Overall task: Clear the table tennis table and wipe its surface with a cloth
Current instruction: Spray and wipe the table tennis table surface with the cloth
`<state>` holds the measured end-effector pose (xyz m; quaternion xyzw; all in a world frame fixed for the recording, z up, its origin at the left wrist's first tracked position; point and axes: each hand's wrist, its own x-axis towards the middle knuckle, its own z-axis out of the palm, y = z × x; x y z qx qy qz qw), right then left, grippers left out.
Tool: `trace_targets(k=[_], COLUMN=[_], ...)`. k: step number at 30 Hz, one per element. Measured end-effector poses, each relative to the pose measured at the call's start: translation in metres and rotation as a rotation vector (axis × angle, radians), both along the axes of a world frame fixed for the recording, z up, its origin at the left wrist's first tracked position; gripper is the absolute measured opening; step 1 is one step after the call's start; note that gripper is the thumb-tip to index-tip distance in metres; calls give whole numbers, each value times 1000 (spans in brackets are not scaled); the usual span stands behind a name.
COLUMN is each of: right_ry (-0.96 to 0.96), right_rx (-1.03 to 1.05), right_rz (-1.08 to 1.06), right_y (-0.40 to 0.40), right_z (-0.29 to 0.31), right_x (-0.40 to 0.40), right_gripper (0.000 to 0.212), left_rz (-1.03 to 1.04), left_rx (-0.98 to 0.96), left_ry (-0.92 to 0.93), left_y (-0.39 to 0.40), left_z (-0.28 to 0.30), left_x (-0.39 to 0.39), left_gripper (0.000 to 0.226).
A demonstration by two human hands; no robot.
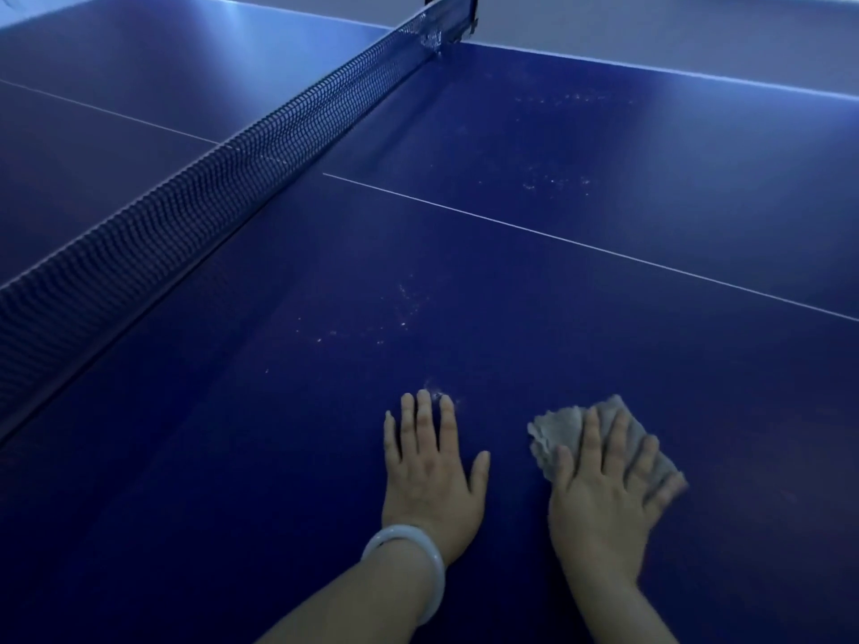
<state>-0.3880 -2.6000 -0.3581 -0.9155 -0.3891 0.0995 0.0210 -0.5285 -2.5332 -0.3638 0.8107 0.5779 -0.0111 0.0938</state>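
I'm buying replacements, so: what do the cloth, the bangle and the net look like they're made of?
Cloth: grey, soft woven or microfibre fabric, going by its crumpled, frayed-looking edge. Bangle: pale, smooth and glossy, perhaps jade, glass or plastic. Net: dark knotted mesh cord, probably synthetic, with a plain band along its top.

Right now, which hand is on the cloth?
The right hand, the one without a bracelet. Its straight fingers press the grey cloth flat on the table. The left hand, wearing the white bracelet, lies on bare blue surface.
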Motion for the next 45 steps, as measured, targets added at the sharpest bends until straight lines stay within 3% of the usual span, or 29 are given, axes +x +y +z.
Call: trace_targets(k=[5, 9, 11, 15, 18, 24, 29, 34, 38, 43, 45], right_ry=[-4, -30, -22, 5, 3, -2, -5, -7, -60, 31, 41], right_rx=[18, 27, 36, 52, 47, 48, -24, 20, -37, -44, -33], right_rz=[34, 41, 36, 27, 17, 27, -115, 226, 555, -68, -100], right_y=[0, 1, 1, 0, -1, -2, 24, 91, 122, 141, 150], right_z=[-3, -3, -1, 3, 2, -2, -3, -7, -18, -4, 1], right_x=[-27, -23, -26, -28, -29, -27, -64, -121, -81, 8, -10], right_gripper=[61, 60, 61, 58, 58, 59, 66, 66, 58, 58, 58], left_rz=[-27, -75, -98, -111, -34, 6, 7, 2, 7, 4, 6], left_rx=[-41, -139, -148, 15, 27, 26, 27, 29, 5, -4, -15], left_ry=[-74, -419, -497, -217, -44, 36, 20, 43, 37, 48, 47], left_y=[1, 6, 9, 23, 40, 53, 53, 52, 53, 53, 53], left_z=[4, 9, 9, 3, 1, -8, -12, -8, -6, -5, -3], left_x=[-6, -30, -62, -132, -162, -176, -176, -175, -175, -175, -175], left_gripper=[78, 61, 57, 69, 83, 89, 86, 85, 86, 83, 84])
